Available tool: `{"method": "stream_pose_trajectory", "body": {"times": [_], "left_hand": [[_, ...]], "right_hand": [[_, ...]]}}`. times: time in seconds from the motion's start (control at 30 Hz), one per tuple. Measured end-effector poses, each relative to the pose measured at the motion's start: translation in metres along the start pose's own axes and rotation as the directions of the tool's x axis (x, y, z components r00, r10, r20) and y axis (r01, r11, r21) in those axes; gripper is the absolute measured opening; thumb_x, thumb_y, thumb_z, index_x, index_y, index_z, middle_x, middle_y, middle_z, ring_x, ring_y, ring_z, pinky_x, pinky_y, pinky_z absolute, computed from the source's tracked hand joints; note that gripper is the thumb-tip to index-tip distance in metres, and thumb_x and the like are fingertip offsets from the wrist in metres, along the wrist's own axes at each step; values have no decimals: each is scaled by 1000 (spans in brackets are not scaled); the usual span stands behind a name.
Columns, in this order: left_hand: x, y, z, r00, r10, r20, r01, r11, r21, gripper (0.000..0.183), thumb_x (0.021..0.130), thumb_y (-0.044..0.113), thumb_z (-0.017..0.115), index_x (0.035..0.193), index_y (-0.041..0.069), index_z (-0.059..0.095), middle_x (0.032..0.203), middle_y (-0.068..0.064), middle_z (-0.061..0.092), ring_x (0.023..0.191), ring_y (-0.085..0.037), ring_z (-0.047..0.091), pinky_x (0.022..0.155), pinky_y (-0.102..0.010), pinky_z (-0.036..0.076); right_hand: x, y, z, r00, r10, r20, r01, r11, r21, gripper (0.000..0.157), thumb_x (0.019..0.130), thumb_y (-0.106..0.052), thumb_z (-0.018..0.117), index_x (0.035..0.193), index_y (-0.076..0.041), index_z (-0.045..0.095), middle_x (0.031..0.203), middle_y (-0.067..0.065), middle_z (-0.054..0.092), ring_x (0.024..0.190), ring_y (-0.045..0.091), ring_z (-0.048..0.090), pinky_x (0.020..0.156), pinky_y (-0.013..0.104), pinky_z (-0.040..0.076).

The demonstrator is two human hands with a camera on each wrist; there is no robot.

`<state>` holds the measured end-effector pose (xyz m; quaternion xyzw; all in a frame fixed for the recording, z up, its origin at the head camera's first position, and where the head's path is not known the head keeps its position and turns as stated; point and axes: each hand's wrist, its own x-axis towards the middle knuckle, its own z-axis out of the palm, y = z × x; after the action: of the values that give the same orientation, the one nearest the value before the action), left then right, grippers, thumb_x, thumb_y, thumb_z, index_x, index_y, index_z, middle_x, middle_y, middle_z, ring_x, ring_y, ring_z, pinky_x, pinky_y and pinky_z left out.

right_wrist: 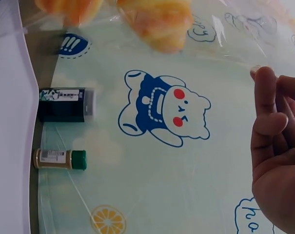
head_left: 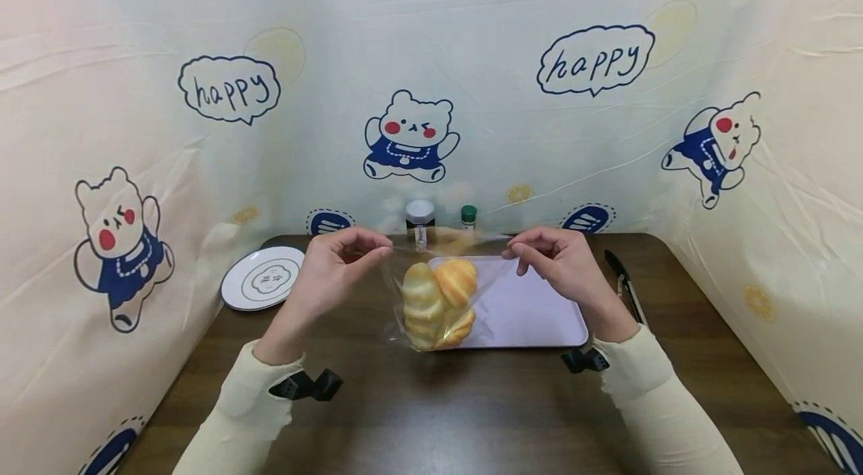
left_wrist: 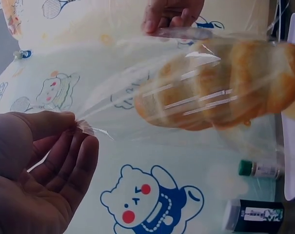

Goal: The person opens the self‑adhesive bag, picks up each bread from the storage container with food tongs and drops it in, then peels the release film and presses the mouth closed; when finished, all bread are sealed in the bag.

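Observation:
A clear plastic bag (head_left: 398,295) hangs between my two hands with golden bread rolls (head_left: 438,306) inside it. My left hand (head_left: 340,258) pinches one top corner of the bag between thumb and fingertips; the left wrist view shows the film bunched at that pinch. The opposite corner is pinched by my right hand (head_left: 553,258), its fingertips gripping the film in the right wrist view. The bread (left_wrist: 206,87) sits low in the bag, away from both hands. In the head view the bag overlaps the left part of a pale lilac tray (head_left: 533,310).
A white plate (head_left: 263,279) with a printed design lies at the table's left. Black-handled tongs (head_left: 627,284) lie right of the tray. Behind the bag stand a white-capped dark jar (head_left: 420,214) and a green-capped spice bottle (head_left: 468,216), near a printed curtain (head_left: 404,48).

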<state>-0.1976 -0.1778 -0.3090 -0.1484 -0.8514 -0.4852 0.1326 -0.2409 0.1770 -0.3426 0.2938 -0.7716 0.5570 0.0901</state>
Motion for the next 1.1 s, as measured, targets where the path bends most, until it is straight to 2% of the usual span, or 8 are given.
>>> {"method": "stream_pose_trajectory", "body": {"times": [0.13,0.27,0.5,0.63,0.83,1.0,1.1], "left_hand": [[0,-2,-4,1000,6,30,-6,1000,-3,15,92,30,72,101,18,74,96,-3,73,81,-20,65,70,-25,55],[1,-4,-7,996,24,81,-21,999,-33,15,94,30,70,104,19,72,99,-2,71,83,-20,66,72,-26,57],[2,-10,-11,983,93,158,-82,994,-72,12,98,16,63,106,17,72,104,-2,69,88,-20,66,79,-28,58],[4,-13,-13,975,135,177,-121,989,-87,18,98,8,60,104,16,75,102,-1,68,92,-18,64,81,-28,57],[4,-16,-16,962,198,187,-177,977,-120,21,96,1,60,99,14,77,97,-2,67,90,-16,61,76,-26,56],[4,-17,-18,949,244,198,-221,967,-128,22,94,-1,62,98,13,78,96,-3,69,90,-15,60,72,-25,53],[3,-16,-18,950,242,196,-220,967,-126,22,93,0,61,98,13,78,97,-2,70,91,-14,61,74,-25,53]], "right_hand": [[-1,0,-3,999,-40,-7,40,999,-10,13,94,-7,67,105,-4,74,91,5,77,66,18,66,59,25,46],[-2,1,-5,996,-89,17,90,995,-38,17,93,-3,66,109,-5,72,93,10,76,69,17,66,63,24,52],[-3,3,-6,979,-199,52,202,977,-62,19,93,6,61,101,-9,70,95,5,72,74,14,65,63,24,54],[-3,1,-8,972,-225,72,229,972,-57,23,94,8,60,98,-10,72,97,3,72,78,12,65,67,25,56],[-2,-2,-10,964,-242,109,248,967,-49,26,92,10,59,96,-10,76,99,7,75,83,12,66,72,29,59],[-1,-4,-11,960,-249,128,255,966,-37,27,91,11,61,96,-11,76,99,7,75,86,10,67,72,26,58],[-1,-4,-13,954,-263,141,271,962,-40,28,90,11,61,97,-11,76,100,6,75,87,11,67,69,23,56]]}}
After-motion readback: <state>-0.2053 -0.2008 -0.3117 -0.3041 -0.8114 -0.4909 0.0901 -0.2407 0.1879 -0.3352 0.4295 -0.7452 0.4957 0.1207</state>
